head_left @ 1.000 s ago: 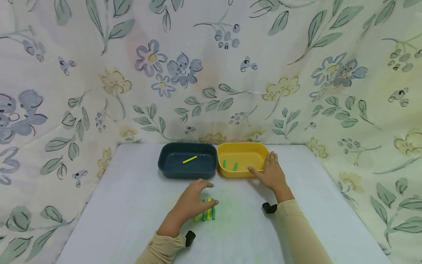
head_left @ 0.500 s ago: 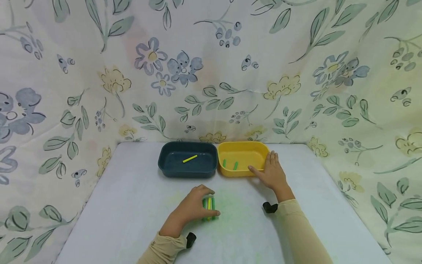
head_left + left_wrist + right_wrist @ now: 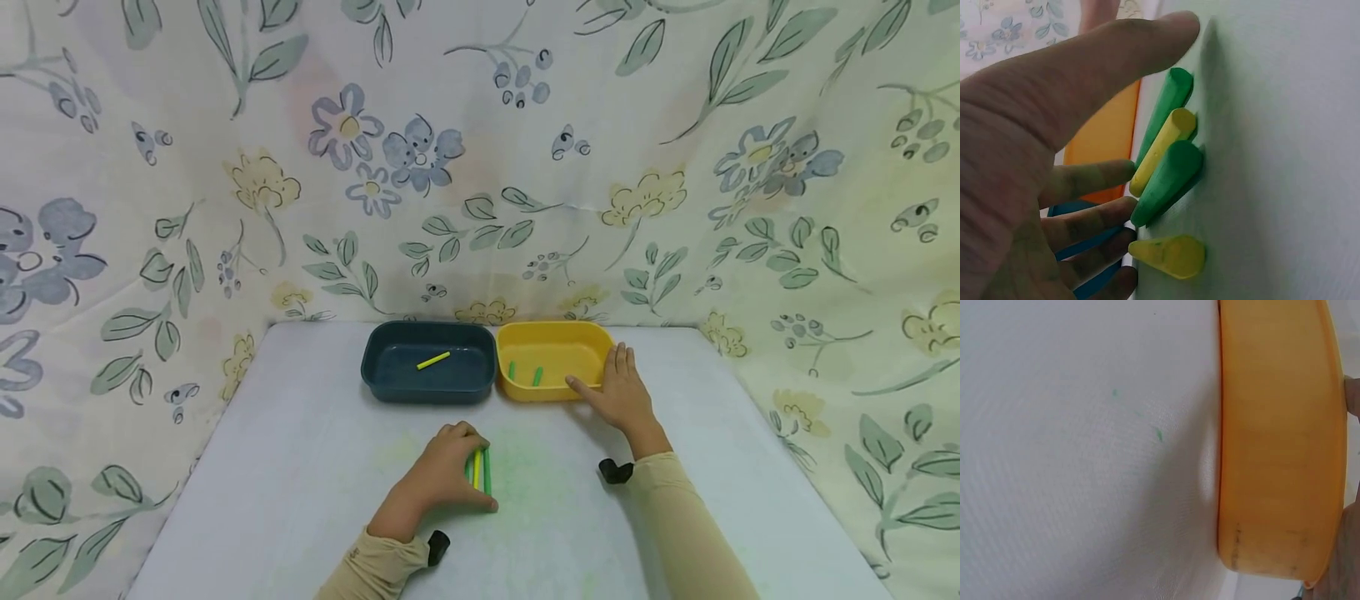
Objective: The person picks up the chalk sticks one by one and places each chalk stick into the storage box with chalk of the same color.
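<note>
My left hand [image 3: 441,469] arches over a row of chalk sticks on the table, thumb near their front ends and fingers at the far ends. The left wrist view shows a green chalk [image 3: 1166,115], a yellow chalk [image 3: 1164,152], a second green chalk [image 3: 1169,181] and a yellow chalk [image 3: 1175,256] lying apart from the others. A gap shows between the thumb and the nearest green chalk. With fingers extended, my right hand [image 3: 624,398] rests against the right side of the yellow tub [image 3: 543,394], its thumb on the front rim.
Left of the yellow tub, a dark blue tub [image 3: 427,393] stands against it with one yellow chalk piece [image 3: 433,361] inside. Two green chalk pieces [image 3: 537,377] lie in the yellow tub. Green and yellow dust marks the white table [image 3: 555,517]. A floral cloth [image 3: 480,167] hangs behind.
My left hand has moved slightly nearer and lower over the chalk sticks, its thumb shifting toward the front ends. My right hand stays at the yellow tub.
</note>
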`<state>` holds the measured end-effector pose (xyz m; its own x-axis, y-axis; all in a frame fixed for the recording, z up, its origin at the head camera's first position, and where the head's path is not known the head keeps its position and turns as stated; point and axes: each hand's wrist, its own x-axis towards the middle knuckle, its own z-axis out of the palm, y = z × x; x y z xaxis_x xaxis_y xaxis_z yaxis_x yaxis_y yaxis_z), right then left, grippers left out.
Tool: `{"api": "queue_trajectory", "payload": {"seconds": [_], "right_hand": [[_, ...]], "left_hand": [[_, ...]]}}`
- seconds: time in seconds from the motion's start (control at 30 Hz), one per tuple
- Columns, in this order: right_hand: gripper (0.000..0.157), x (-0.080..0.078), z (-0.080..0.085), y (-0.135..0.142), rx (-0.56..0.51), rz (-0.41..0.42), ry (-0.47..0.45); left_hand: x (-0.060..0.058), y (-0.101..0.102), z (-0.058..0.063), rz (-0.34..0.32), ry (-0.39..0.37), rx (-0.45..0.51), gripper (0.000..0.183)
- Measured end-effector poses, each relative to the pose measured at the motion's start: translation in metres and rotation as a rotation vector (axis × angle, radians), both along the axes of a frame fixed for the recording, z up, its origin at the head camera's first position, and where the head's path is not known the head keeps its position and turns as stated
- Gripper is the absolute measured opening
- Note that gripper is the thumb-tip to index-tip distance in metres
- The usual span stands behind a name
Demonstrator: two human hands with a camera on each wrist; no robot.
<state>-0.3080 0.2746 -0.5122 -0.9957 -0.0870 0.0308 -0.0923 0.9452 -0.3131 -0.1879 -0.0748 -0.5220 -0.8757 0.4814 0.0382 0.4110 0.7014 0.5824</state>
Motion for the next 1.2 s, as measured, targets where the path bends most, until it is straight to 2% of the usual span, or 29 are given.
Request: {"api": "queue_trajectory", "payload": {"seconds": [0.27, 0.63, 0.87, 1.2], "right_hand": [[0.128, -0.0012, -0.0013, 0.0006, 0.003, 0.000, 0.000], [0.129, -0.0025, -0.0026, 0.0032, -0.002, -0.006, 0.006], [0.130, -0.0015, -0.0047, 0.0037, -0.005, -0.009, 0.005], [0.129, -0.0028, -0.0056, 0.0035, -0.010, 0.001, 0.025]], "left_hand": [[-0.0010, 0.0025, -0.0043, 0.014, 0.016, -0.047, 0.079], [-0.0021, 0.0043, -0.0034, 0.011, 0.029, -0.056, 0.076], [-0.0026, 0.0026, -0.0036, 0.021, 0.015, -0.023, 0.077], [-0.0051, 0.0046, 0.0027, 0.051, -0.024, 0.041, 0.079]]}}
